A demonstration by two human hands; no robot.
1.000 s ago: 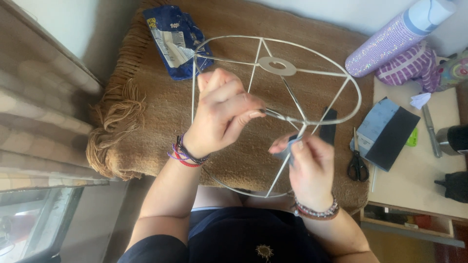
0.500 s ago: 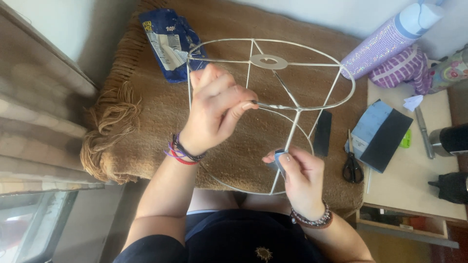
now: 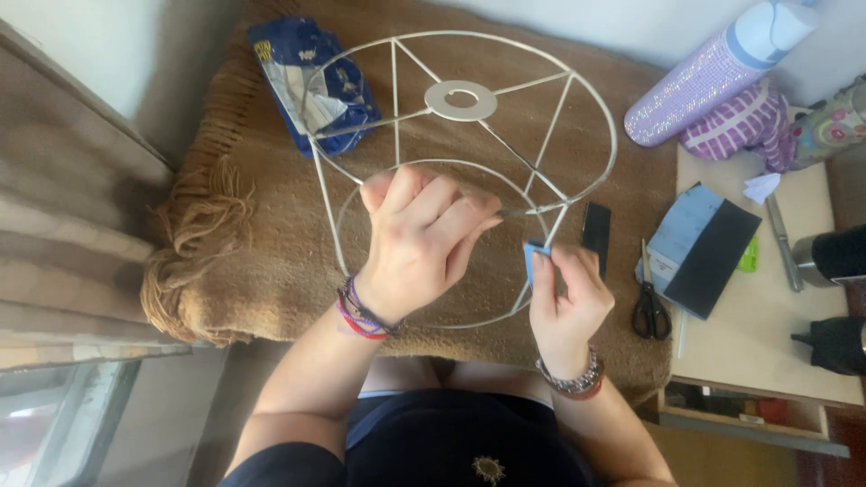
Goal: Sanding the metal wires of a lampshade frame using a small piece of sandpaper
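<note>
A white wire lampshade frame (image 3: pixel 460 100) with two rings, spokes and a centre washer rests on a brown fringed blanket (image 3: pixel 253 243). My left hand (image 3: pixel 419 239) grips the frame's lower ring, its fingers curled over the wire. My right hand (image 3: pixel 564 293) pinches a small blue piece (image 3: pixel 534 257) against an upright strut at the frame's right side. Both wrists wear bracelets.
A blue packet (image 3: pixel 311 86) lies at the blanket's far left. A small black rectangle (image 3: pixel 595 225) and black scissors (image 3: pixel 649 307) lie to the right. On the side table (image 3: pixel 767 352) are a blue-and-black box (image 3: pixel 704 248), a glittery purple bottle (image 3: pixel 713 68) and dark objects.
The frame has turned and shifted relative to my hands, and the view has moved closer. My right hand has moved down the strut with the blue piece still in it. My left hand keeps its grip.
</note>
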